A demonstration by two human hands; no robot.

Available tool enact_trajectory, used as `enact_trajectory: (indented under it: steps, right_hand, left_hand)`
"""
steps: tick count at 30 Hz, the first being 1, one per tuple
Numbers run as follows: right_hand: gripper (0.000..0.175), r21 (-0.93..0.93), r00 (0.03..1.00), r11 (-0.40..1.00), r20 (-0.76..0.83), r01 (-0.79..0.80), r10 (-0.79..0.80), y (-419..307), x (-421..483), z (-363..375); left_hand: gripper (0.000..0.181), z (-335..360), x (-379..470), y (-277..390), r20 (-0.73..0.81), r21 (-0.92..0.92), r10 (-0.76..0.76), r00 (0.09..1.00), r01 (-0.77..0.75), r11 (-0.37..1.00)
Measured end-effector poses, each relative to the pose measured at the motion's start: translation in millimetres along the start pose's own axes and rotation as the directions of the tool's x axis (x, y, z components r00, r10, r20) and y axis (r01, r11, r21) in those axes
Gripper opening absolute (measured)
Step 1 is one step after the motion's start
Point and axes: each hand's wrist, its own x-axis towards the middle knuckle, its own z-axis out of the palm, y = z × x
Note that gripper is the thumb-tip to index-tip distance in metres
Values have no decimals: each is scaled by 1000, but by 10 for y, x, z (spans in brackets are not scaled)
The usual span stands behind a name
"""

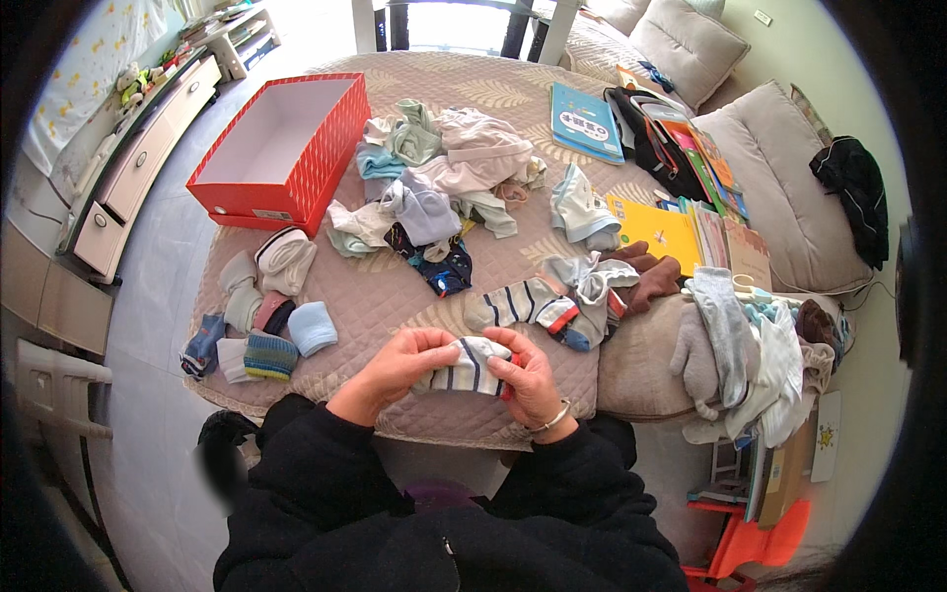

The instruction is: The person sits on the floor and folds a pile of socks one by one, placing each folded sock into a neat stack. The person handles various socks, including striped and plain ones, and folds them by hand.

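Observation:
A striped white sock (467,370) with dark bands and a red edge is stretched between my two hands, just above the quilted cover. My left hand (399,366) pinches its left end between thumb and fingers. At the red end, my right hand (527,381) grips it, with a bracelet on the wrist. Just beyond lies a similar striped sock (514,305) with a red and blue end. Beside that one is a loose pile of grey socks (592,285). To the left sit several folded socks, among them a light blue one (311,329) and a green-blue striped one (271,356).
A red open box (344,140) stands at the back left. Next to it is a heap of crumpled clothes (473,148). Books (658,229) and a black bag (651,140) lie at the right. More socks hang over a brown cushion (636,370).

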Motion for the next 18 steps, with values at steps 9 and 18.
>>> enact_trajectory:
  steps: [9, 18]
  right_hand:
    - [19, 70, 981, 982, -95, 174, -167, -45, 15, -99]
    - [18, 90, 962, 968, -165, 233, -217, -112, 33, -188]
  left_hand:
    - [26, -60, -17, -18, 7, -18, 72, 997, -72, 997]
    - [14, -128, 8, -25, -119, -125, 145, 982, -160, 979]
